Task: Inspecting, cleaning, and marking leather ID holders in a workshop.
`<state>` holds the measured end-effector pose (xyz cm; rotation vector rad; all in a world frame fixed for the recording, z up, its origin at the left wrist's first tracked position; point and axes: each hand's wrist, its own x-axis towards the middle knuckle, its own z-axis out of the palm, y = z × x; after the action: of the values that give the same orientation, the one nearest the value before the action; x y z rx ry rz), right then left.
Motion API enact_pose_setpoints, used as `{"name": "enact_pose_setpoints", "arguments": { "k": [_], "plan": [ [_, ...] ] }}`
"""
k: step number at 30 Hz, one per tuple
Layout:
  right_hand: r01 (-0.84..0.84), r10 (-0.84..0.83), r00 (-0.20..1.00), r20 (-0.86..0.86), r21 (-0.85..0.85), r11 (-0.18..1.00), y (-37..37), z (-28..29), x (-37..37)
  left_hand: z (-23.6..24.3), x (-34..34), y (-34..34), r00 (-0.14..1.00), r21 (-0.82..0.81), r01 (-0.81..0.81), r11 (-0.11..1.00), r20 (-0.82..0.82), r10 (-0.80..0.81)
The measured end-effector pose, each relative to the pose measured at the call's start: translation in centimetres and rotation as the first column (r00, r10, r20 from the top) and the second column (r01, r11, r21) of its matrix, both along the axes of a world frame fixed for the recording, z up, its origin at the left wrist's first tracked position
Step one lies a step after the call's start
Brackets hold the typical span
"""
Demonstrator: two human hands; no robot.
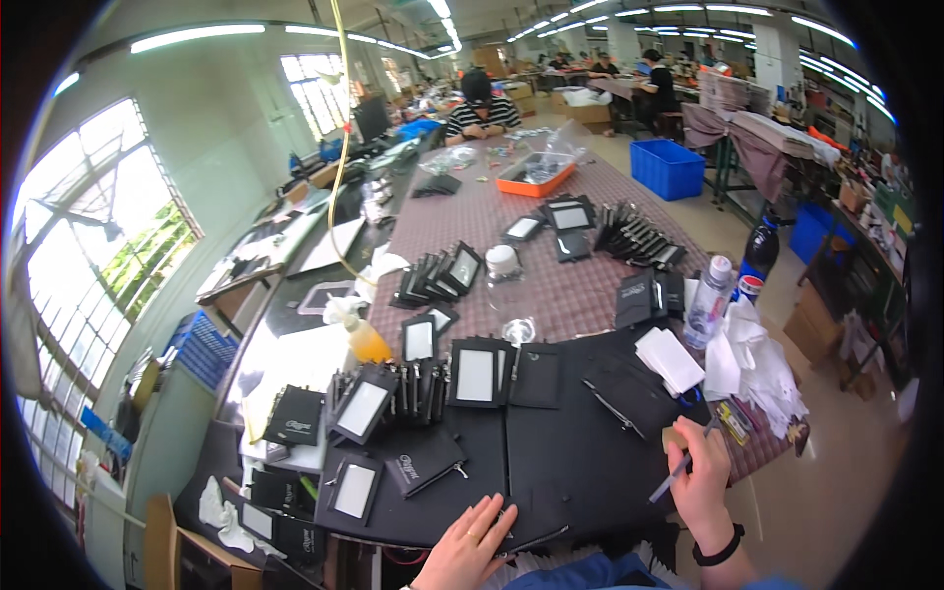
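My left hand (466, 547) lies flat at the near edge of the black work mat (580, 433), fingers stretched out. Beside its fingertips runs a zipper (537, 540); the black piece it belongs to blends into the mat. My right hand (702, 477), a dark band on its wrist, grips a slim grey pen-like tool (669, 480) slanting down to the left. A small tan block (675, 440) shows by its fingers; whether it is held I cannot tell. Ahead lies a black zipped wallet (615, 408). Another black wallet (425, 462) rests left of centre.
Black card holders (475, 376) with white windows stand in rows on the checked tablecloth (433, 221). At right are white cards (670, 360), a clear bottle (708, 305) and crumpled white paper (749, 364). An orange tray (536, 181) sits farther back, near a seated person (480, 108).
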<state>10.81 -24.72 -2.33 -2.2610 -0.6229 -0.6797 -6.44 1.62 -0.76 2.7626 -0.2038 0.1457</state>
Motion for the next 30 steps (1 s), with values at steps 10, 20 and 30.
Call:
{"name": "enact_pose_setpoints", "arguments": {
  "k": [10,20,30],
  "plan": [
    [-0.2,0.186,0.977,0.11,0.144,0.969,-0.8,-1.0,0.4,6.5,-3.0,5.6,0.859,-0.49,-0.51,0.707,-0.337,0.386],
    [-0.222,0.204,0.972,0.114,0.179,0.959,-0.8,-0.4,0.0,15.6,-1.3,12.9,0.768,-0.956,-0.28,0.083,-0.171,0.618],
    [-0.251,0.225,0.963,0.149,0.19,0.949,-1.0,0.1,0.1,13.9,11.4,18.5,0.909,-0.885,-0.29,0.364,-0.135,0.395]
  ]
}}
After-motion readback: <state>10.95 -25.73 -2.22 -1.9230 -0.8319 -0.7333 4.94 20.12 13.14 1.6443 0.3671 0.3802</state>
